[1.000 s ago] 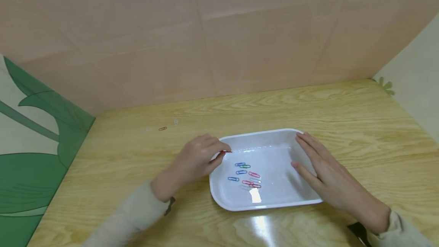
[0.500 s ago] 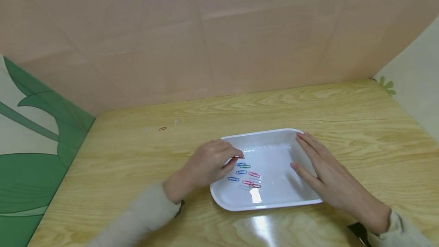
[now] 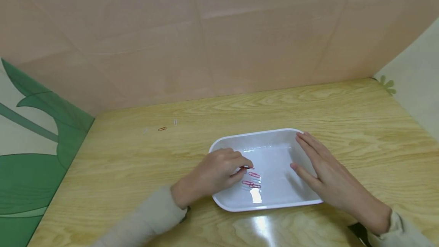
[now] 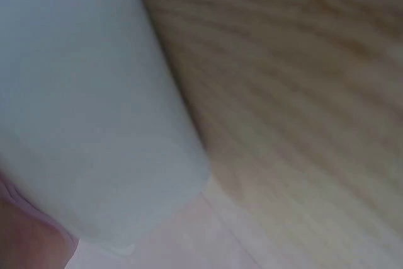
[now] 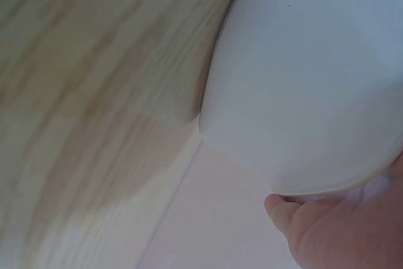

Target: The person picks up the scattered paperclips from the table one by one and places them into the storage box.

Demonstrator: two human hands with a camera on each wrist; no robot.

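Observation:
My left hand (image 3: 217, 170) reaches over the left rim of a white tray (image 3: 276, 161). Thumb and fingertips pinch a small red paper clip (image 3: 249, 168) low above the tray floor. Just below and right of it lie a pink paper clip (image 3: 254, 174) and other pink or red clips (image 3: 255, 186); the hand hides the blue and green ones. My right hand (image 3: 330, 178) rests on the tray's right rim, fingers straight and thumb over the inside. In the right wrist view its fingertips (image 5: 275, 203) lie at the rim. The left wrist view shows mostly the tray's outer wall (image 4: 101, 111).
On the wood-grain table (image 3: 350, 125), beyond the tray to the left, lie an orange-brown paper clip (image 3: 162, 129), a white one (image 3: 175, 122) and a faint clear one (image 3: 145, 130). A beige wall covering (image 3: 219, 48) rises behind the table.
My left hand has moved right and toward me, from the tray's left rim to over the clips, carrying the red paper clip lower. The right hand and the tray stay put.

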